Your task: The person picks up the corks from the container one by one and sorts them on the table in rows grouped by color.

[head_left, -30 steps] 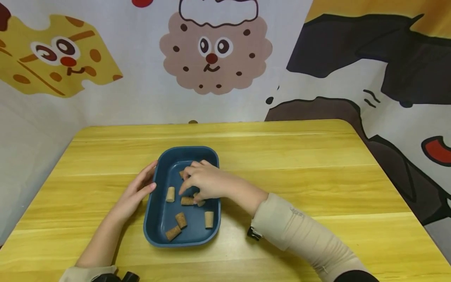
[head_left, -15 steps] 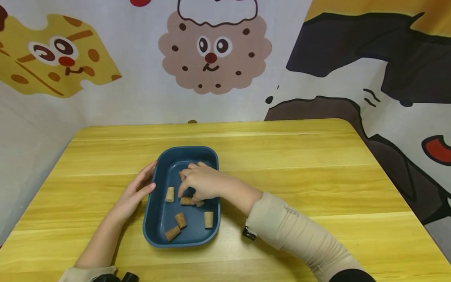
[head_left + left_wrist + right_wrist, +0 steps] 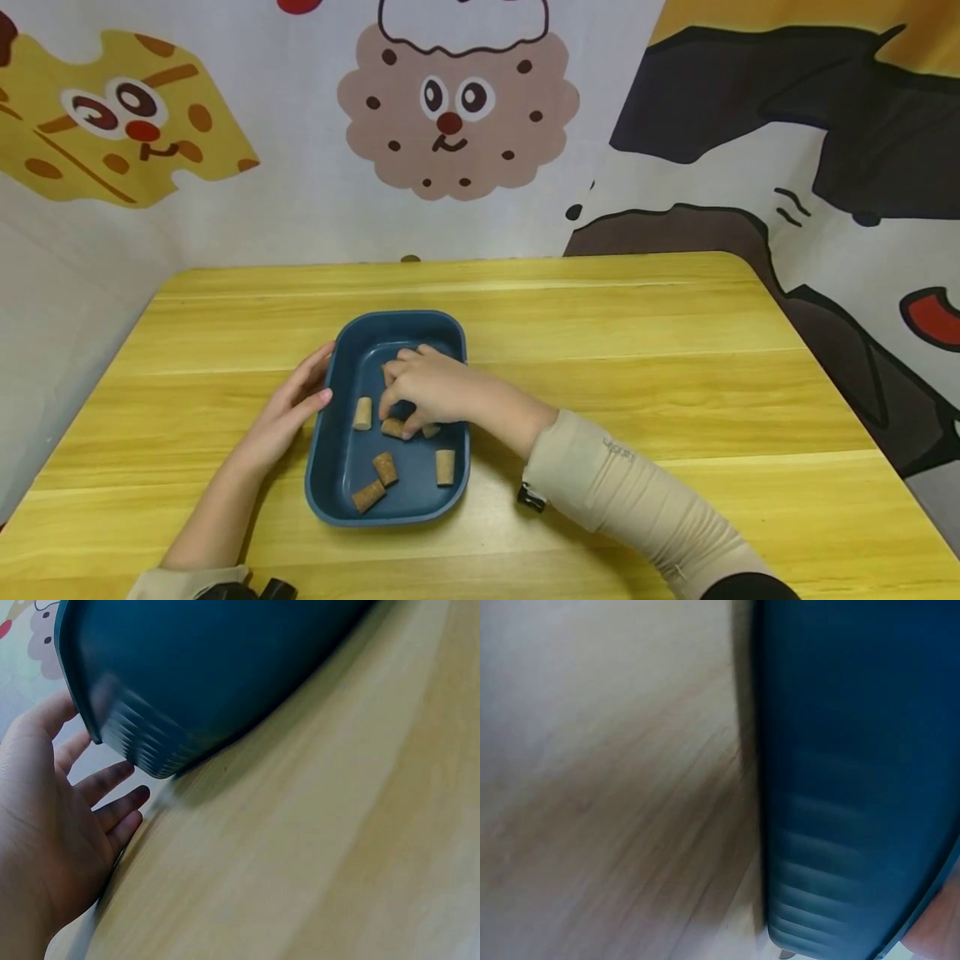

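Observation:
A dark blue tray [image 3: 315, 492] with rounded corners holds several tapered corks. Against its left side rests my left hand [image 3: 288, 408], the fingers relaxed along the outer wall and the thumb at the rim; the left wrist view shows the left hand [image 3: 67, 817] beside the ribbed wall. My right hand [image 3: 435, 387] reaches in over the right rim and pinches a brown cork [image 3: 392, 427] between thumb and index finger. Just right of the thumb is a pale cork [image 3: 431, 431], partly covered. Another brown cork [image 3: 387, 372] shows behind the curled fingers. The right wrist view shows mostly the tray's outer wall [image 3: 840, 787].
Left in the tray lies a pale cork [image 3: 363, 413]. Nearer the front are two brown corks [image 3: 385, 469] end to end and a pale cork [image 3: 445, 467] at the right. The yellow wood-grain table [image 3: 637, 350] ends at a cartoon-printed cloth [image 3: 300, 225].
My right hand has shifted slightly left and down within the tray. The brown cork at its thumb has turned a little and slid left. The left hand and tray stay in place.

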The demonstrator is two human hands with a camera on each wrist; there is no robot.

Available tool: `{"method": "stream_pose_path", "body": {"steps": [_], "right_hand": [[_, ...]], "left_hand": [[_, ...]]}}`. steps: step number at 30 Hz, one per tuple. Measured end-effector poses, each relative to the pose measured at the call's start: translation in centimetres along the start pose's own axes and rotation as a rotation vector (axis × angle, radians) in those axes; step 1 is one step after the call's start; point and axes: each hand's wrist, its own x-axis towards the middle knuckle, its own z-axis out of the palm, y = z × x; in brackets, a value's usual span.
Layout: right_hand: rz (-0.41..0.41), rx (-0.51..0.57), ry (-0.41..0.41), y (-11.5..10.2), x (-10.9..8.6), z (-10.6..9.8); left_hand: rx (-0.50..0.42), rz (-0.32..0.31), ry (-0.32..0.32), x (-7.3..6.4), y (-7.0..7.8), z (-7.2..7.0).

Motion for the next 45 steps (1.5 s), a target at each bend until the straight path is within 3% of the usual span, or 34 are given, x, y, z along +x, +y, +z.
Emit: {"method": "stream_pose_path", "body": {"steps": [7, 12, 20, 36, 45], "right_hand": [[-0.052, -0.086, 0.064, -0.1, -0.1, 0.2], [-0.054, -0.090, 0.101, -0.1, -0.2, 0.2], [-0.035, -0.056, 0.181, -0.2, -0.7, -0.4], [-0.042, 0.017, 0.424, 0.4, -3.0, -2.0], [0.022, 0.056, 0.518, 1.3, -4.7, -2.6]], "left_hand": [[0.000, 0.002, 0.000, -0.1, 0.1, 0.0], [-0.001, -0.001, 0.002, -0.1, 0.1, 0.0], [-0.011, 0.004, -0.003, -0.1, 0.0, 0.1], [-0.004, -0.003, 0.000, 0.0, -0.1, 0.0], [0.002, -0.013, 0.002, 0.0, -0.1, -0.1]]}}
